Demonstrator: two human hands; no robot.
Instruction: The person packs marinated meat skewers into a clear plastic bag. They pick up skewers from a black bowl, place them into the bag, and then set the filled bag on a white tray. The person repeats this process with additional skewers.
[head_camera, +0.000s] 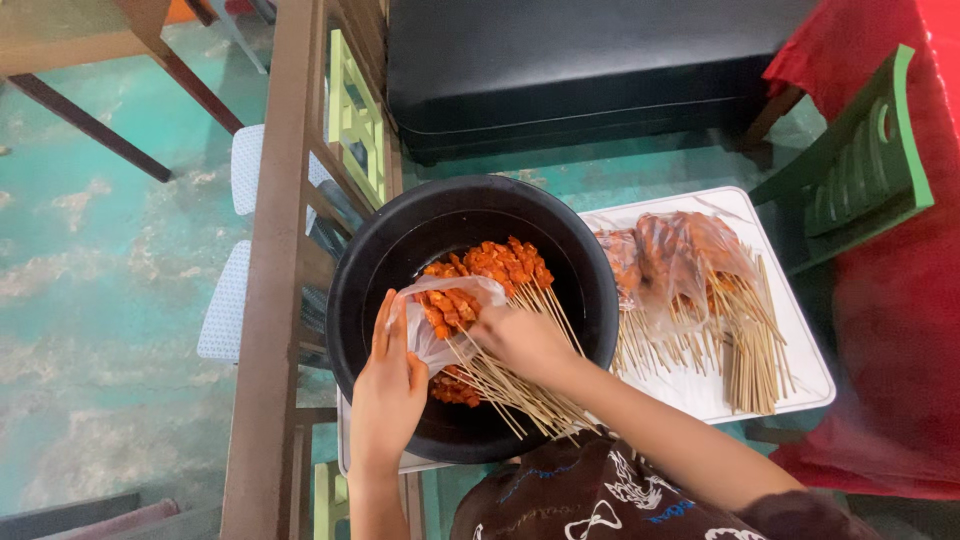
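Down in the black round basin (400, 250) in front of you lies a heap of orange-red marinated meat skewers (500, 262), their bamboo sticks fanning toward your body. Your left hand (388, 385) rests on the near-left rim of the basin, fingers curled around the mouth of a thin clear plastic bag (455, 300), pinching it so it stays open. Your right hand (522, 338) is closed around a bundle of skewers, meat ends already inside the bag, sticks poking out below your palm toward the basin's near edge. More loose skewers lie under the bag, touching the basin's floor.

Just right of the basin, touching its side, sits a white rectangular tray (790, 370). On it lie bagged skewer bundles (680, 262), meat ends wrapped in clear plastic, sticks splayed toward the tray's near edge. A brown wooden frame (268, 300) runs along the basin's left side, a green chair (860, 160) stands beyond the tray, and a black case (580, 70) sits behind the basin.
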